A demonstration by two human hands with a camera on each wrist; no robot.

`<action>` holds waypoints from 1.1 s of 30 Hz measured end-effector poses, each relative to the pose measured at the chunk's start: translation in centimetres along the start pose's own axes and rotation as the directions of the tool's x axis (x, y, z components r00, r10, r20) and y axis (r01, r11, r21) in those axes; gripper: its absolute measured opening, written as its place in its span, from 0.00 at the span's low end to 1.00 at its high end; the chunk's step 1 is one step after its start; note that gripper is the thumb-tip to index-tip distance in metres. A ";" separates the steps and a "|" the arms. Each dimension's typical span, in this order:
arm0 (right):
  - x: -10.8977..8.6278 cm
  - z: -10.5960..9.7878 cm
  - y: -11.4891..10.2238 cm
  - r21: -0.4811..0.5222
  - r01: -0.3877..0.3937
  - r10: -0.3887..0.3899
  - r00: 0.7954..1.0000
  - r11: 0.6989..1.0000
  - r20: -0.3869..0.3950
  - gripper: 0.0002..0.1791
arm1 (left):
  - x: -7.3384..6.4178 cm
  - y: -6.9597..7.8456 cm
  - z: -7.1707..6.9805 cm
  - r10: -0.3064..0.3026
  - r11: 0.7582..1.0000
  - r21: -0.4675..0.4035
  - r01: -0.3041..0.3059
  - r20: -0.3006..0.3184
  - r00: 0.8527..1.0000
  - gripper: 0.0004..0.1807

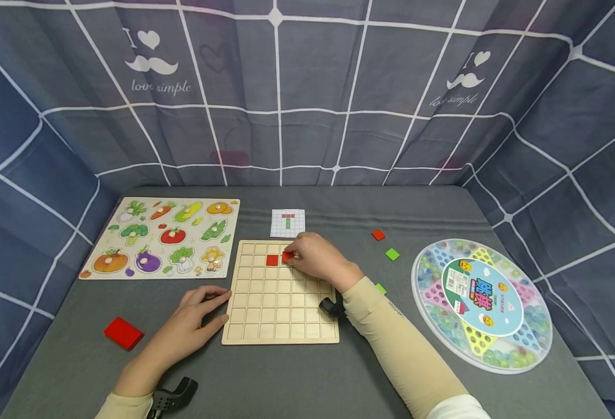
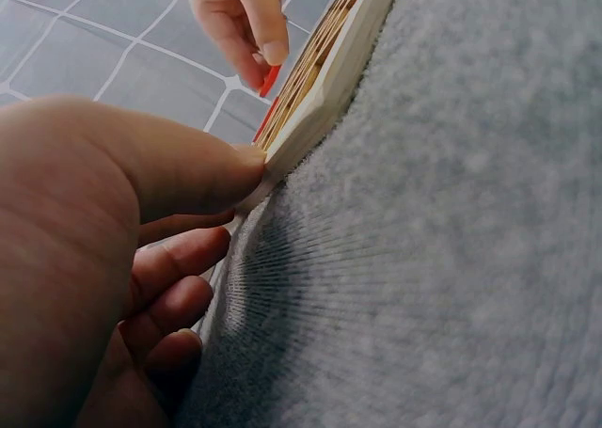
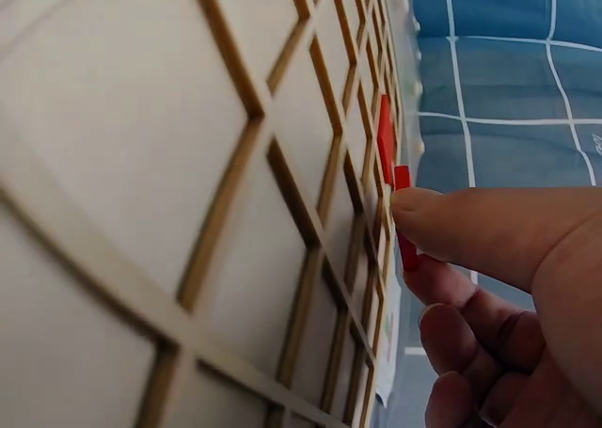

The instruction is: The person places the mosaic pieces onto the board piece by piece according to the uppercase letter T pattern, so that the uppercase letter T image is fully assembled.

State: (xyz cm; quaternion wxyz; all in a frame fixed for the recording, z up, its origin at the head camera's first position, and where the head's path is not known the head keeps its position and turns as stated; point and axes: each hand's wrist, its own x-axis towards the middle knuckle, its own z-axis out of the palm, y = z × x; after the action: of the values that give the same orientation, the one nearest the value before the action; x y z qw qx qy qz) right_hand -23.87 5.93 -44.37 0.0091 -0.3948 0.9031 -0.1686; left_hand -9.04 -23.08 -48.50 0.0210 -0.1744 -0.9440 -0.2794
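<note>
Mid-frame, right hand [image 1: 317, 257] pinching red tile [image 1: 286, 256] over grid board [image 1: 267, 315], fingers closed; left hand [image 1: 192, 320], fingers loosely extended, steadying board's edge; lowering tile level, square should seat it

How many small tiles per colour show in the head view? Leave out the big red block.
Red tiles: 3 (one on the wooden grid board, one pinched by the right hand, one on the table)
Green tiles: 2 (one partly hidden)
Total: 5 visible

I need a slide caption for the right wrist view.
Right grip pinches a red tile; another tile lies on the board.
</note>
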 end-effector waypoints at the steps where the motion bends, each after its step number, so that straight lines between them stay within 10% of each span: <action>1: 0.1 0.1 -0.1 0.004 0.005 -0.005 1.000 1.000 0.006 0.07 | 0.0 0.0 0.0 -0.001 1.000 0.000 0.001 -0.001 1.000 0.25; 33: 0.3 0.0 0.6 0.062 -0.082 0.079 0.996 0.995 0.050 0.12 | 0.0 0.0 0.1 -0.009 1.000 -0.005 0.009 -0.002 1.000 0.25</action>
State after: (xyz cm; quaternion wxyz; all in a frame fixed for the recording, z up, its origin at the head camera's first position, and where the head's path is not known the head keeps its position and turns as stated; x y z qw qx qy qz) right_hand -24.46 6.10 -44.56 0.0502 -0.3614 0.9120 -0.1874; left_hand -9.08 -23.03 -48.62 0.0206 -0.1700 -0.9440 -0.2821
